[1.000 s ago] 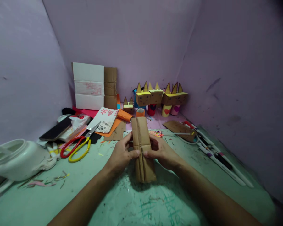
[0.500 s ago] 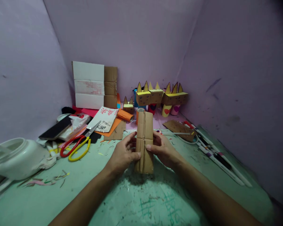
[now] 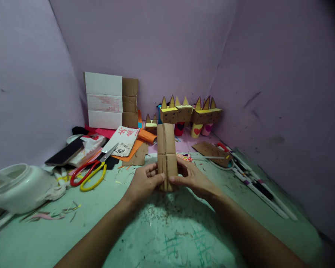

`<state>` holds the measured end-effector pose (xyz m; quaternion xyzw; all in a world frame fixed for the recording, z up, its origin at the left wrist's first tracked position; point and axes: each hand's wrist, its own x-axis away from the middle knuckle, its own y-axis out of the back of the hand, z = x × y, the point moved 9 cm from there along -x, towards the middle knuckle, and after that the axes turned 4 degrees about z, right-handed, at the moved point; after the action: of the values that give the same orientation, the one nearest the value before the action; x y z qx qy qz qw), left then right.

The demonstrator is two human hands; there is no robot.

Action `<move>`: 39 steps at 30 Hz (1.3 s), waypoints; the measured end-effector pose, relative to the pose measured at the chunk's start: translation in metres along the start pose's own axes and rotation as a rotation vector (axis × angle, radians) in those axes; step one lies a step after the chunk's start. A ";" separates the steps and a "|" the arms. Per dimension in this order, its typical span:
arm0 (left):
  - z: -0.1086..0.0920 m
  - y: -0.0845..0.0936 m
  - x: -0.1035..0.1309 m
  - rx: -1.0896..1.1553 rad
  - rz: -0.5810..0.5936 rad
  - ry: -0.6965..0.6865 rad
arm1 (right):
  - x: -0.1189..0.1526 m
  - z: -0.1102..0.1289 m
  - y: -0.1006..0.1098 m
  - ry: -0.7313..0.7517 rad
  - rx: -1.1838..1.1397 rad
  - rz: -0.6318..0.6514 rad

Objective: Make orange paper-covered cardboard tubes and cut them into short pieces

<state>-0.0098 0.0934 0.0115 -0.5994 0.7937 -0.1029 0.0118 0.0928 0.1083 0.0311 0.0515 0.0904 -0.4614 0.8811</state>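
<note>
Head view: my left hand (image 3: 145,181) and right hand (image 3: 194,178) hold the folded cardboard piece (image 3: 166,145) between them, upper end tipped away. Since half a second ago, my thumbs sit nearer its lower edge, so I judge its upper length freer. Around it, green tabletop (image 3: 111,223) leaves room between scissors (image 3: 103,159) and pens (image 3: 257,191).

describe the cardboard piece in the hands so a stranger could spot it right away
Find the green table and look to its middle. There, between the left hand and right hand, is a long, brown cardboard piece with a crease running across it. Unlike the cardboard boxes behind it, which bear pointed ears, it shows none.
</note>
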 end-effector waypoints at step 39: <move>-0.035 -0.011 0.026 -0.741 -0.103 -0.582 | 0.009 0.009 -0.014 0.308 0.676 -0.093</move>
<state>-0.0111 0.0708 0.0502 -0.6056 0.7100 0.3591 0.0140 0.0875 0.0914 0.0380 0.4042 0.0668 -0.4914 0.7686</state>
